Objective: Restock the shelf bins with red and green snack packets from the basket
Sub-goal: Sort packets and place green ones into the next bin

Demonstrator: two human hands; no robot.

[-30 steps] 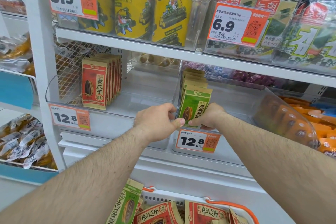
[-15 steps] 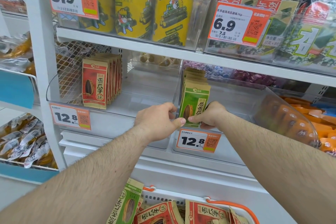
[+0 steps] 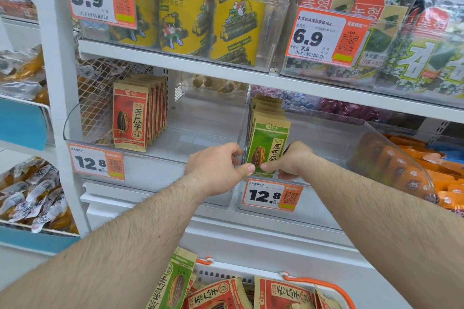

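front green sunflower seed packet (image 3: 267, 148) stands upright at the front of the right clear bin (image 3: 326, 133), heading a row of green packets behind it. compared with a second ago almost nothing moves: the packet sits a touch straighter and more flush to the bin's left wall, both hands stay put. left hand (image 3: 216, 168) has fingers curled, thumb tip pressed at the packet's lower left corner by the bin edge; right hand (image 3: 288, 160) pinches the lower right side, fingers curled round it. so this reads as final squaring-up of the green row, not a new placement. left clear bin (image 3: 200, 133) holds a short row of red packets (image 3: 130, 118) at its left, with open room beside them. basket (image 3: 324, 288) below still shows red packets (image 3: 283, 295) and a green packet (image 3: 179, 281), so restocking is not finished; next likely a reach down to the basket.
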